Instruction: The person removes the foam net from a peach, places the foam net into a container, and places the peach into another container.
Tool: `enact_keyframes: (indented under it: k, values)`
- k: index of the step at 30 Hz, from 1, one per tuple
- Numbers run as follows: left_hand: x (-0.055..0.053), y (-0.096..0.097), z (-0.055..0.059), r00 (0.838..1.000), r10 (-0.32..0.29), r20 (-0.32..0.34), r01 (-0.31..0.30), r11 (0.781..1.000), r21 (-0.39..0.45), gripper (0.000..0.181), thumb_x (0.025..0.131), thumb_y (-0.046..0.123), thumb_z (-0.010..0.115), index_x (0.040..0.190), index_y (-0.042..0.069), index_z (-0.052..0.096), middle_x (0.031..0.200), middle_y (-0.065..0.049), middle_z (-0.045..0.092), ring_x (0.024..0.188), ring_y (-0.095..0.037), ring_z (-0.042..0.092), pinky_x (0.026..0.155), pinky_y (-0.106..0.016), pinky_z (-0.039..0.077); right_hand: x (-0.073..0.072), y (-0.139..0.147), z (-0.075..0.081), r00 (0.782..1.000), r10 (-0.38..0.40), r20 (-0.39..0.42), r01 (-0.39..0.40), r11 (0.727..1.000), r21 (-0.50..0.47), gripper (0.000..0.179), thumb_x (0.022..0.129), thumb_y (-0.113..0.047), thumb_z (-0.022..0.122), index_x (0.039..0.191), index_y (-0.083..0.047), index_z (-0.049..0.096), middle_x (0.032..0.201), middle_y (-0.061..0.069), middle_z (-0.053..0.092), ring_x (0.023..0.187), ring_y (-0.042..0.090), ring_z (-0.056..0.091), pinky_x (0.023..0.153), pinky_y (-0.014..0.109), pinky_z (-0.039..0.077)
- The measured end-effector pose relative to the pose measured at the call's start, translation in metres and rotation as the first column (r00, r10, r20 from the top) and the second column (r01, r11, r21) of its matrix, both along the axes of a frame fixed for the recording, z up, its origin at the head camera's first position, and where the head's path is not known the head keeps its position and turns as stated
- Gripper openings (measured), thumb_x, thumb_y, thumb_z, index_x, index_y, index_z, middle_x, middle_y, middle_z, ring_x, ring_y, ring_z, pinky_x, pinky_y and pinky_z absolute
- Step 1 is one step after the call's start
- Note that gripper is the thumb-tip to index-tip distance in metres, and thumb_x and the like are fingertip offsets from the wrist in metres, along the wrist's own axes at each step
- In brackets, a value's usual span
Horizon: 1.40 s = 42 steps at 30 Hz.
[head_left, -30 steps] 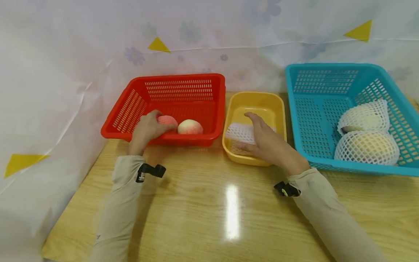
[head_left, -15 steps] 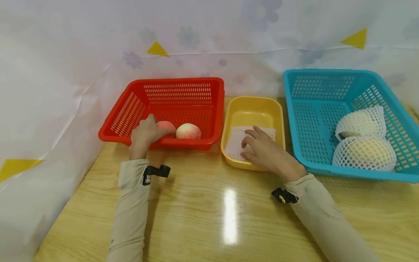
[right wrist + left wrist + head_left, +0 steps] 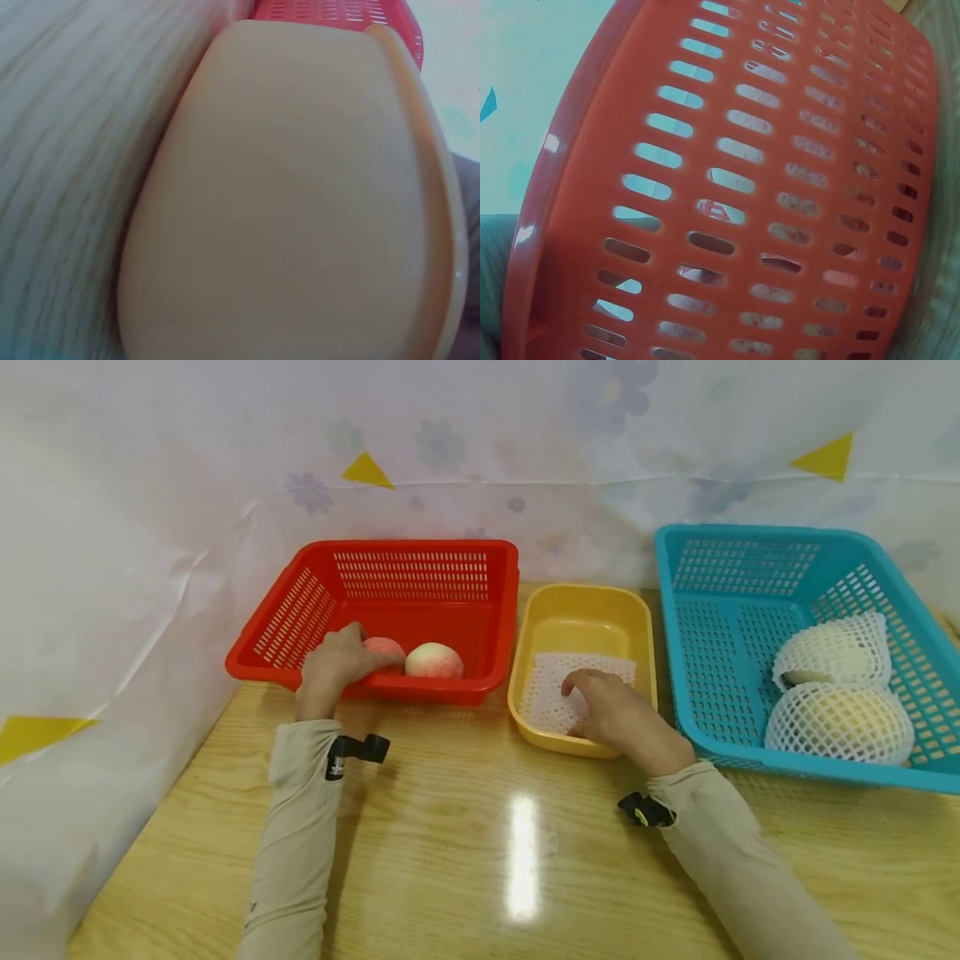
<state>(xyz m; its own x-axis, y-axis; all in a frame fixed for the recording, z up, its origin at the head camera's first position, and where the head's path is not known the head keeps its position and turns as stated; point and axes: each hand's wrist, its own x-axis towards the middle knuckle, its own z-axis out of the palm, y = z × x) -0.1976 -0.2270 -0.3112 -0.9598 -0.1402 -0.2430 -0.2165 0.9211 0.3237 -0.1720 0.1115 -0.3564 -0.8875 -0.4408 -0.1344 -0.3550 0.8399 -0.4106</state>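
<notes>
As the left hand (image 3: 333, 665) grips a round pink peach (image 3: 385, 647) in a red plastic basket (image 3: 442, 612), the half-curled right hand (image 3: 618, 716) is over white foam netting (image 3: 549, 693), hold unclear.

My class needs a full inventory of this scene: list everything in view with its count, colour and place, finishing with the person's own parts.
Red basket: 1, red, left side of the table
Peaches: 2 visible, pink and cream, in the red basket
Yellow tray: 1, yellow, between the baskets
Foam netting: count unclear, white, in the yellow tray
Blue basket: 1, blue, right side
Netted fruits: 2, pale yellow in white nets, in the blue basket
Table: 1, light wood, underneath
Backdrop: white with faint flowers, behind
Triangles: 3, yellow, on the backdrop
Wrist straps: 2, black, one per wrist
Sleeves: 2, beige, on the arms
Left hand: 1, bare, holding the left peach
Right hand: 1, bare, over the foam netting
</notes>
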Motion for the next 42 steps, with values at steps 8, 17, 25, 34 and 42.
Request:
enact_keyframes:
  k: [8, 17, 25, 34, 42]
  values:
    - [0.001, 0.0, 0.0018, 1.0, -0.005, -0.005, 0.005, 1.0, -0.011, 0.075, 0.082, 0.054, 0.063, 0.132, 0.001, 0.045, 0.119, -0.022, 0.056, 0.1, -0.038, 0.055, 0.087, -0.055, 0.045, 0.0, 0.0016, -0.0001, 1.0, 0.008, 0.008, -0.008, 1.0, -0.028, 0.043, 0.079, -0.013, 0.079, 0.114, -0.002, 0.057, 0.123, 0.022, 0.06, 0.106, 0.038, 0.056, 0.093, 0.05, 0.044]
    - [0.002, -0.0029, -0.0019, 0.997, -0.002, -0.083, 0.005, 1.0, 0.027, 0.067, 0.091, 0.06, 0.05, 0.126, 0.002, 0.052, 0.122, -0.022, 0.058, 0.095, -0.037, 0.057, 0.079, -0.049, 0.047, 0.0037, 0.0007, 0.0005, 0.999, 0.038, 0.001, -0.038, 0.999, -0.005, 0.038, 0.085, -0.014, 0.073, 0.117, 0.0, 0.058, 0.126, 0.022, 0.057, 0.115, 0.039, 0.053, 0.097, 0.05, 0.042]
    - [0.0006, -0.003, 0.0, 0.998, -0.006, -0.063, 0.008, 0.999, 0.031, 0.064, 0.096, 0.055, 0.043, 0.129, 0.001, 0.05, 0.121, -0.023, 0.058, 0.095, -0.038, 0.057, 0.08, -0.05, 0.047, 0.0044, -0.0002, 0.0019, 0.998, 0.049, -0.029, -0.049, 0.999, 0.012, 0.037, 0.085, -0.014, 0.072, 0.116, 0.001, 0.059, 0.124, 0.021, 0.058, 0.115, 0.039, 0.054, 0.097, 0.049, 0.043]
    - [0.0009, -0.0022, -0.0006, 0.997, -0.031, -0.069, 0.033, 0.999, 0.032, 0.064, 0.096, 0.054, 0.044, 0.13, 0.0, 0.05, 0.123, -0.023, 0.058, 0.099, -0.04, 0.057, 0.084, -0.053, 0.047, 0.0038, 0.0018, 0.0017, 0.999, 0.052, 0.004, -0.052, 0.999, 0.005, 0.038, 0.085, -0.011, 0.071, 0.118, 0.001, 0.058, 0.128, 0.022, 0.057, 0.117, 0.039, 0.053, 0.098, 0.049, 0.041]
    - [0.0018, -0.0042, -0.0016, 0.992, -0.079, -0.098, 0.084, 0.996, 0.041, 0.063, 0.096, 0.053, 0.045, 0.127, -0.001, 0.052, 0.119, -0.024, 0.059, 0.099, -0.04, 0.058, 0.084, -0.053, 0.047, 0.0041, 0.0017, 0.0019, 0.998, 0.056, -0.003, -0.056, 0.998, 0.012, 0.04, 0.084, -0.011, 0.072, 0.119, 0.0, 0.057, 0.13, 0.022, 0.056, 0.119, 0.038, 0.051, 0.1, 0.049, 0.041]
